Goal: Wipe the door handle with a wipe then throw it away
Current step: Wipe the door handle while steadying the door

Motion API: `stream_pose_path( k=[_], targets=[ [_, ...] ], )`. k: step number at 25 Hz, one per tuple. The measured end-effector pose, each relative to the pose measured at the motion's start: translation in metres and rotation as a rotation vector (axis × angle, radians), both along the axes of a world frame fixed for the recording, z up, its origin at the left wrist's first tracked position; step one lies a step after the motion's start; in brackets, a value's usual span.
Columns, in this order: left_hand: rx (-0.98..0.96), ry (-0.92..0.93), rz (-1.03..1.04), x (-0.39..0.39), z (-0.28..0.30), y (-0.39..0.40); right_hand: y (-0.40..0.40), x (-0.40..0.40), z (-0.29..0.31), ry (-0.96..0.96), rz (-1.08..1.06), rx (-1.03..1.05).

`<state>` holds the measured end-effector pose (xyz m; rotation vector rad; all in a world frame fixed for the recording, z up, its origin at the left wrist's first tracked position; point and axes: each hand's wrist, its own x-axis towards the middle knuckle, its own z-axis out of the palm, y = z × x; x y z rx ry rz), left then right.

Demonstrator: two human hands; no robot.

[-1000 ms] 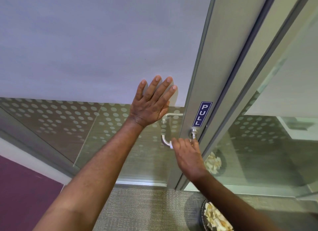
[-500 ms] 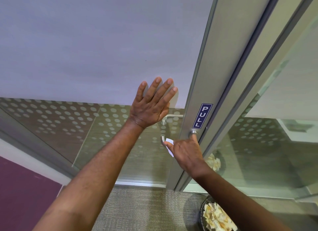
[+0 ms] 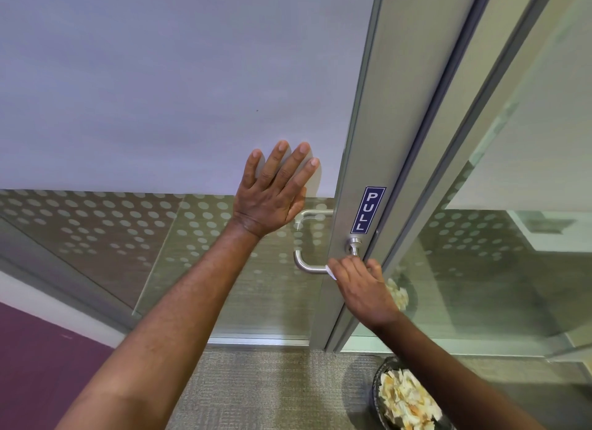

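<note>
A brushed-metal lever door handle (image 3: 306, 264) sticks out from the grey door stile below a blue PULL sign (image 3: 367, 209). My right hand (image 3: 362, 287) is closed around the handle's straight part with a white wipe (image 3: 330, 271) under the fingers; only a small white corner shows. My left hand (image 3: 275, 192) lies flat, fingers spread, on the frosted glass door panel just left of the handle. The handle's curved left end is bare.
A black waste bin (image 3: 407, 400) holding crumpled used wipes stands on the carpet at the lower right, below my right forearm. A glass side panel (image 3: 499, 269) is to the right of the door frame. A purple wall lies at the lower left.
My right hand has slid with the wipe to the right along the handle, toward its base, uncovering the curved left end. My left hand stays flat on the glass.
</note>
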<state>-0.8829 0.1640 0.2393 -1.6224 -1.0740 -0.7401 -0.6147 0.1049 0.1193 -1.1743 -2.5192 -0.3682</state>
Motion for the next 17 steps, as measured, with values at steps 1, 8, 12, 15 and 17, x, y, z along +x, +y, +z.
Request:
stream_pose_path(
  k=[1,8,12,15,17],
  targets=[
    [-0.003,-0.001,-0.004,0.000,0.000,0.000,0.000,0.005,0.000,0.010,0.008,0.000],
    [0.002,-0.001,0.002,-0.001,-0.002,0.003,-0.031,-0.010,0.009,0.433,-0.164,-0.280],
    [0.008,0.001,0.002,-0.001,-0.003,0.003,-0.046,-0.047,0.017,0.826,-0.378,-0.476],
    [0.007,-0.004,-0.003,0.000,-0.003,0.003,-0.040,-0.061,0.034,1.191,-0.512,-0.724],
    [0.010,0.000,0.001,0.000,-0.003,0.003,-0.033,-0.064,0.043,1.414,-0.569,-0.866]
  ],
)
